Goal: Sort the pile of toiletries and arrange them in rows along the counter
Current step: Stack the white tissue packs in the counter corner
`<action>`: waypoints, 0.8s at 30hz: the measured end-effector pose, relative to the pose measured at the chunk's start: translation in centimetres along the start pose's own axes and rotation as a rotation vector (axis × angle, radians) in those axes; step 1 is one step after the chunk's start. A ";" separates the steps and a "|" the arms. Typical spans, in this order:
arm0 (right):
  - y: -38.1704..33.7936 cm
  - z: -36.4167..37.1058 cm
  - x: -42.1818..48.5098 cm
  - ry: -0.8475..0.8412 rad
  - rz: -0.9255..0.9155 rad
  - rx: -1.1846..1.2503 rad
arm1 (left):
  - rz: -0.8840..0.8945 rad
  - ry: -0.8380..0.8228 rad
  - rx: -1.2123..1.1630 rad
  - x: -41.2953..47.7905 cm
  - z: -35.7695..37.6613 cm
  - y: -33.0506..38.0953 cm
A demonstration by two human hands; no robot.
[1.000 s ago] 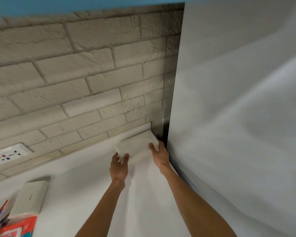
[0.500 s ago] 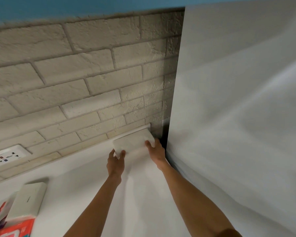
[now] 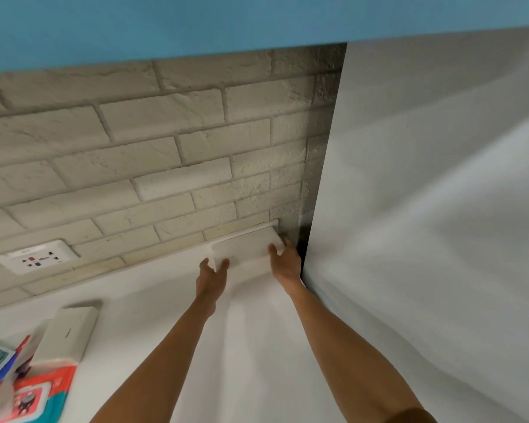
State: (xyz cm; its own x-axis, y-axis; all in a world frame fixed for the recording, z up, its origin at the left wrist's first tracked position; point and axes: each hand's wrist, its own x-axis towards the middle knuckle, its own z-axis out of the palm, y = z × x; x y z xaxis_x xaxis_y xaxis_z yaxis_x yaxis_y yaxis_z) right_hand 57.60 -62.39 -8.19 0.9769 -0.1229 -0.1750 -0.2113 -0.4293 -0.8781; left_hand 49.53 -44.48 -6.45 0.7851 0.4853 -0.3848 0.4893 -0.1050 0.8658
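- A flat white pack (image 3: 245,247) is sitting at the far right corner of the white counter (image 3: 165,303). Its long back edge is running along the foot of the brick wall (image 3: 135,166), and its right end is lying near the tall white panel (image 3: 425,209). Whether it is resting fully on the surface cannot be told.
- The left hand (image 3: 210,277) is pinching the pack's near left corner, with thumb and one fingertip standing apart on either side of that corner. How the remaining fingers are lying cannot be told.
- The right hand (image 3: 286,264) is gripping the pack's right end. The thumb is lying on the top face and the fingers, partly blurred, are curling round the end.
- Both forearms are reaching in from the lower edge across the counter.
- A white box (image 3: 71,334) is lying well to the left on the counter, just beside a red-and-teal wipes pack (image 3: 43,389) and other printed packs in the lower left corner, all blurred.
- A socket plate (image 3: 35,259) is sitting in the wall above them, and a blue surface (image 3: 196,22) is spanning the top.
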 end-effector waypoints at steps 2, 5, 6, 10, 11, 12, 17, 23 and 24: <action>-0.8 -0.5 -1.1 0.038 -0.044 -0.008 | 0.028 -0.003 -0.008 -1.0 -1.2 0.0; -1.9 -1.3 -3.5 0.064 -0.104 -0.013 | 0.106 0.017 0.031 -3.0 -3.4 -0.4; -2.1 -1.4 -4.5 0.057 -0.128 -0.007 | 0.134 0.028 0.062 -3.6 -4.4 -0.7; -2.3 -1.2 -9.1 -0.032 -0.214 -0.003 | 0.211 0.071 0.134 -6.3 -8.4 -3.3; -2.2 -1.0 -10.3 -0.051 -0.231 -0.015 | 0.229 0.080 0.158 -7.1 -9.4 -3.9; -1.9 -0.5 -11.5 -0.072 -0.245 -0.028 | 0.255 0.094 0.200 -7.8 -10.4 -4.6; 0.2 3.2 -17.7 -0.214 -0.292 -0.118 | 0.371 0.173 0.371 -11.8 -15.6 -8.8; 1.0 7.5 -24.5 -0.292 -0.322 -0.273 | 0.397 0.276 0.483 -14.5 -21.7 -12.6; 0.9 8.5 -25.7 -0.293 -0.342 -0.309 | 0.377 0.292 0.499 -14.5 -23.1 -13.2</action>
State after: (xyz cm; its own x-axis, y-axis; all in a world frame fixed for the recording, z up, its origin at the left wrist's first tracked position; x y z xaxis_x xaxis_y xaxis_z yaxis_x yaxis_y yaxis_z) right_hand 32.56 -52.05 -8.25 0.9504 0.3055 -0.0583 0.1632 -0.6495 -0.7427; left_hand 22.90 -30.11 -4.89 0.8357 0.5438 0.0765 0.3739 -0.6654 0.6460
